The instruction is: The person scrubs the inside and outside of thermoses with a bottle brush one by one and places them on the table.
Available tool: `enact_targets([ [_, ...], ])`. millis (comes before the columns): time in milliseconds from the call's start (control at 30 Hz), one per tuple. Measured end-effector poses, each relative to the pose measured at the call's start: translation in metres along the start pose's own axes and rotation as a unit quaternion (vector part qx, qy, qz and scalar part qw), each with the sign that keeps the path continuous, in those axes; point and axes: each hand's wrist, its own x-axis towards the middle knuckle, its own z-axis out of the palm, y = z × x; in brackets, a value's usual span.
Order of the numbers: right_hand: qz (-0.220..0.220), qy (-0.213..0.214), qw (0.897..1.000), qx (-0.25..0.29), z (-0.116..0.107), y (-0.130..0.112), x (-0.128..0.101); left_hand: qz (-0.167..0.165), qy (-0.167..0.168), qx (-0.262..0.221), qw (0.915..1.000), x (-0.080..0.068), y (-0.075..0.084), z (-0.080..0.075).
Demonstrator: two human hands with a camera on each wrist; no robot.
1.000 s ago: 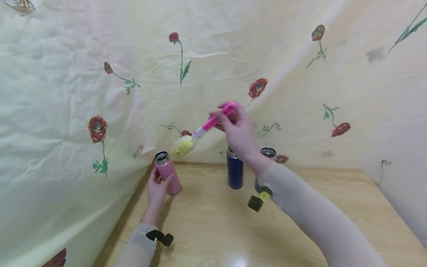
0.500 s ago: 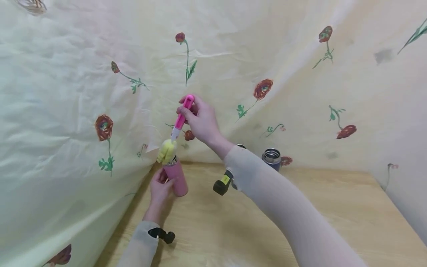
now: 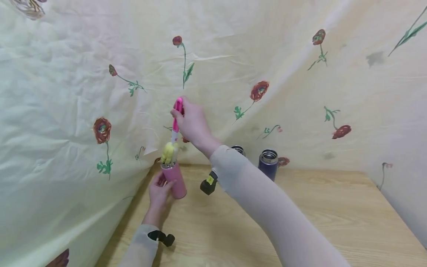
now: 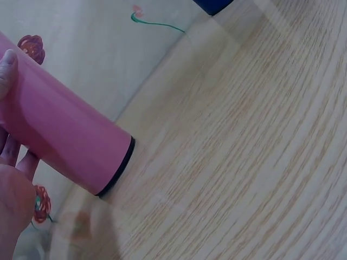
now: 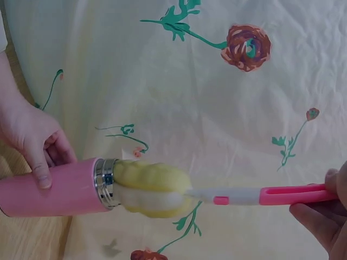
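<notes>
Pink bottle: stands at the left of the wood-grain counter (image 3: pixel 327 207), its screw-neck mouth facing up; it appears to lean in the head view, but you can't tell whether its base sits flat (image 3: pixel 175 182).
Left hand: your fingers are clamped round the bottle's side, thumb across the front (image 3: pixel 158 191).
Right hand: your fingers pinch the upper end of the brush's pink handle (image 3: pixel 177 119), above the bottle (image 3: pixel 195 122).
Sponge bottle brush: points down, its yellow-and-white sponge head (image 3: pixel 169 152) at the bottle's mouth, most of it outside (image 3: pixel 174 137).
Right wrist view only: you see the shiny threaded steel neck (image 5: pixel 107 183) clearly against the sponge, and a small pink button (image 5: pixel 221 200) on the brush's white shaft (image 5: pixel 241 196).
Left wrist view only: you get the black band (image 4: pixel 117 168) round the pink bottle's base; the brush is out of that picture.
Dark blue bottle: uncapped, on the counter well to the right of the pink one, plain in the head view (image 3: pixel 268 165).
Other bottle: only its steel-rimmed mouth shows above your right sleeve (image 3: pixel 263 200) in the head view (image 3: pixel 238 149).
Backdrop: a cream sheet printed with red flowers hangs behind everything (image 3: pixel 213 66).
</notes>
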Motion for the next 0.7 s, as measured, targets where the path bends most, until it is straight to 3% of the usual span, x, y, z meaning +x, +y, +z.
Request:
enact_targets([
  [233, -0.036, -0.065, 0.995, -0.063, 0.014, -0.007, 0.007, 0.002, -0.001, 0.024, 0.9997, -0.003, 0.001, 0.001],
  [500, -0.045, -0.139, 0.988, -0.056, 0.033, 0.004, 0.008, 0.008, -0.002, 0.022, 0.9997, 0.000, -0.003, -0.002],
  [700, -0.072, -0.166, 0.983, -0.040, 0.048, 0.014, 0.003, 0.008, -0.004, 0.006, 0.9999, 0.001, -0.003, 0.000],
])
